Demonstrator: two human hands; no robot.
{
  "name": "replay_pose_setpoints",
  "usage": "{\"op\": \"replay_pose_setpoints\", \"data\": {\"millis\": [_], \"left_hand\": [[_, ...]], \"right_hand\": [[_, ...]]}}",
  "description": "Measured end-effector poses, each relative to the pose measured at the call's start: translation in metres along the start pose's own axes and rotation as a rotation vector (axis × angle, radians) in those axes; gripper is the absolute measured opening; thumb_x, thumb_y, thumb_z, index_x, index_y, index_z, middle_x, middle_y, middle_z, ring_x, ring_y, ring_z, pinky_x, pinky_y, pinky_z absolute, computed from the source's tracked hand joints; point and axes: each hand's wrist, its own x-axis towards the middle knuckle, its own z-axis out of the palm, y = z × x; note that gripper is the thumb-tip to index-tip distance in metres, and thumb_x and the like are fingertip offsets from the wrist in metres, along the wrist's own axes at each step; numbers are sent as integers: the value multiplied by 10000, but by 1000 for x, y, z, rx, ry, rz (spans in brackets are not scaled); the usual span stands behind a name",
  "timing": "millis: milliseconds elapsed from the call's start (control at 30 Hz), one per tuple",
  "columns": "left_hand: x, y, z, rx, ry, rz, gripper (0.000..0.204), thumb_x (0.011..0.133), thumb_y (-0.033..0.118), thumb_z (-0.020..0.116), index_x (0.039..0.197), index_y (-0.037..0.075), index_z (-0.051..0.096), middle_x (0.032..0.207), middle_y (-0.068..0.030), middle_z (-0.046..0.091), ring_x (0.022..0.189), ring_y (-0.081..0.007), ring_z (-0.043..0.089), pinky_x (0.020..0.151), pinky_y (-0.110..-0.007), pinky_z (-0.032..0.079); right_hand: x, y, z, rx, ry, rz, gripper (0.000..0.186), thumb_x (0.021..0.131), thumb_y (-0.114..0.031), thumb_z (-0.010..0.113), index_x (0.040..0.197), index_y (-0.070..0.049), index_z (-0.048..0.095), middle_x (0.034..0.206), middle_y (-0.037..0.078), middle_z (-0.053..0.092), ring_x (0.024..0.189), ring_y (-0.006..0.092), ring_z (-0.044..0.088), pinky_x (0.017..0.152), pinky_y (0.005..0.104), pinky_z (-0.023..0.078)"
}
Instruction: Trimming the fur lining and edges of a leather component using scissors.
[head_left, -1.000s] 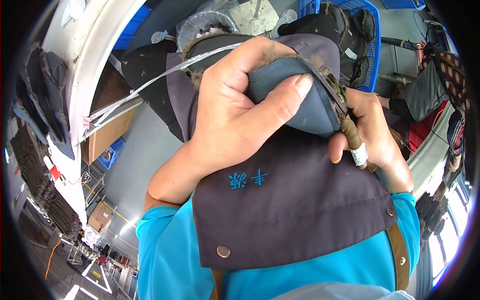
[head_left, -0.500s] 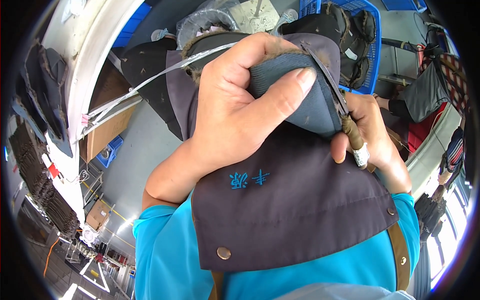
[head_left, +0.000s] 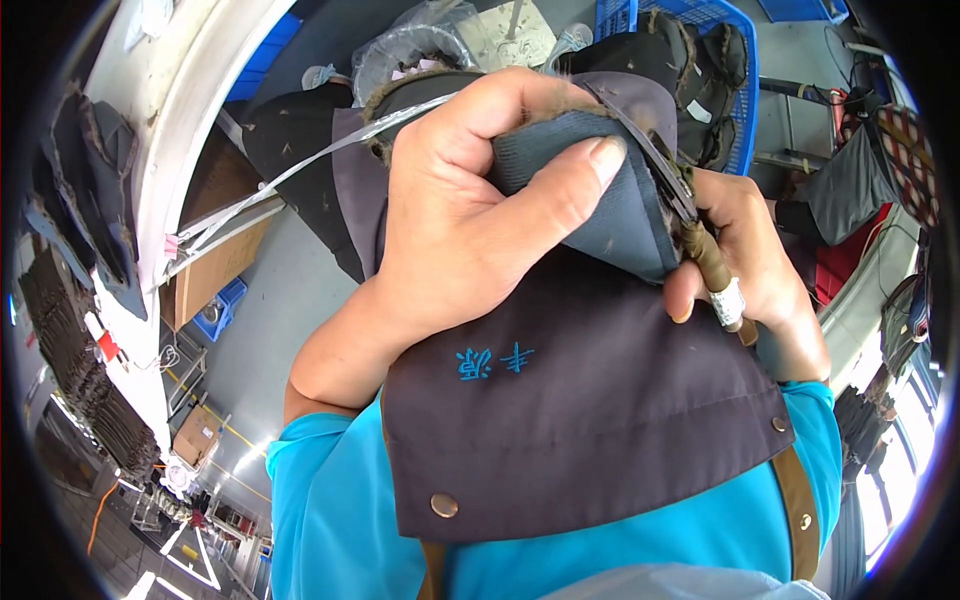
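Note:
My left hand (head_left: 470, 210) is closed on a blue-grey ribbed fabric piece (head_left: 620, 235) with brown fur along its edge, thumb pressed flat on top. Along the piece's right edge lie the dark metal blades of a pair of scissors (head_left: 712, 258), their handle wrapped in brown and white tape. My right hand (head_left: 745, 235) grips the scissors from the right, its thumb below the handle and the other fingers mostly hidden. Both hands are over the dark apron (head_left: 590, 420) on my front. Where the blade tips meet the fur is hard to make out.
A blue plastic basket (head_left: 745, 110) with dark fur-edged pieces stands ahead to the right. A clear plastic bag (head_left: 410, 45) sits ahead of my lap. A pale strip (head_left: 330, 145) runs from my left hand to the white table edge (head_left: 150, 130), where dark pieces (head_left: 95, 190) lie.
Both hands and the fabric have shifted very slightly left. The scissors have changed angle a little at the fabric's edge, and more of the second blade shows.

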Motion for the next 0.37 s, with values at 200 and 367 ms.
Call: {"op": "replay_pose_setpoints", "data": {"millis": [200, 367], "left_hand": [[1, 3, -1, 18, -14, 1, 178, 792, -10, 582, 969, -21, 569, 879, -41, 616, 797, -70, 559, 728, -208, 449], [1, 9, 0, 45, -31, -40, 179, 787, -7, 590, 965, -21, 577, 883, -39, 614, 808, -71, 560, 729, -203, 451]], "right_hand": [[3, 1, 0, -2, 5, -59, 245, 698, -112, 732, 757, 33, 544, 556, 60, 520, 525, 94, 462, 485, 276, 397], [2, 0, -1, 36, 0, -94, 333, 691, -207, 768, 835, 25, 576, 573, 44, 540, 556, 82, 470, 522, 264, 424]]}}
